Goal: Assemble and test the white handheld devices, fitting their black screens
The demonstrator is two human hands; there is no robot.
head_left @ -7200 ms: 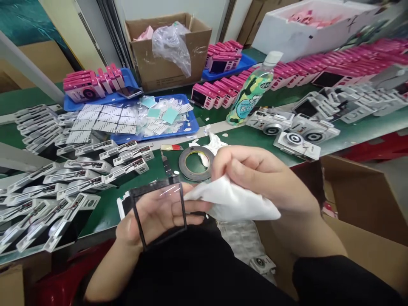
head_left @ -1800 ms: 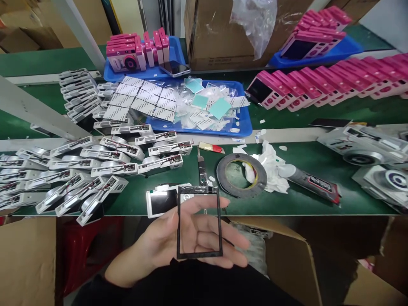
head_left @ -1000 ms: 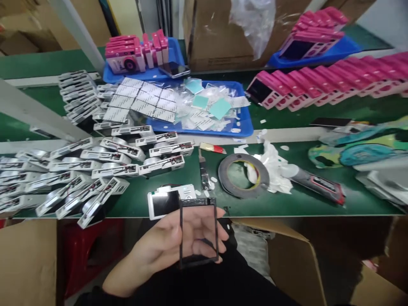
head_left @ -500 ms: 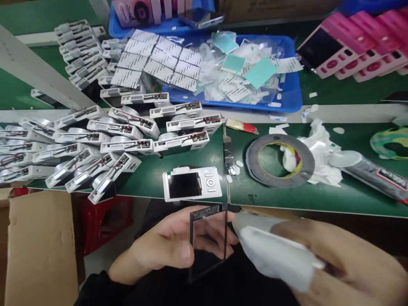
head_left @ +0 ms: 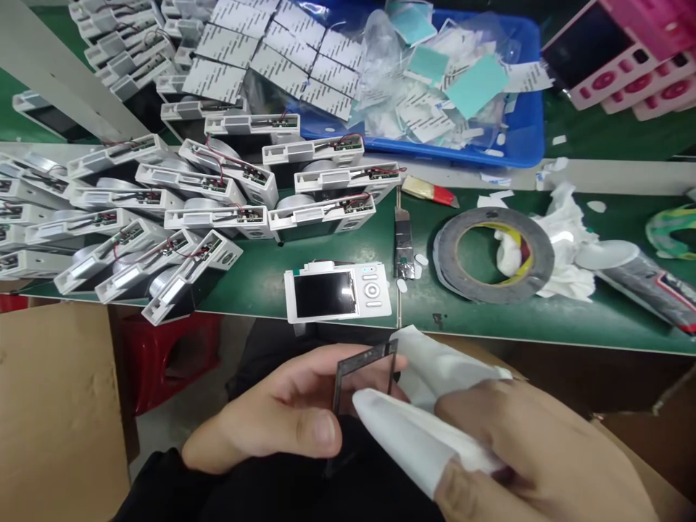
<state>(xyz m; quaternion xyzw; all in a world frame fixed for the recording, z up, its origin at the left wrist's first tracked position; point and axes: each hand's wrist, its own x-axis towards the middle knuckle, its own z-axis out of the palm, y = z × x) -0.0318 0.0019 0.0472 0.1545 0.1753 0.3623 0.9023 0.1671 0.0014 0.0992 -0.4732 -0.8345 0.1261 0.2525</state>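
My left hand (head_left: 277, 420) grips a clear panel with a black border (head_left: 365, 357) by its edge, thumb in front, and holds it upright below the table edge. White finger covers (head_left: 407, 435) wrap the thumb and a finger of my right hand (head_left: 533, 442). That hand is close to the panel's right side, the covered tips on either side of its edge; whether they press on it is hard to make out. On the table just beyond lies a white camera-like device (head_left: 340, 292) with a dark screen and round button pad.
Several white open housings with red wires (head_left: 201, 217) crowd the left. A blue tray (head_left: 527, 130) holds films and labels. Right of centre lie a tape roll (head_left: 443, 254), a knife (head_left: 403, 239), crumpled tissue (head_left: 565, 217) and a dark tube (head_left: 647, 286). Pink devices (head_left: 614, 72) stand behind.
My right hand has moved left, bringing its covered fingertips over the panel's right part. The left hand keeps its hold. The whole view has shifted slightly.
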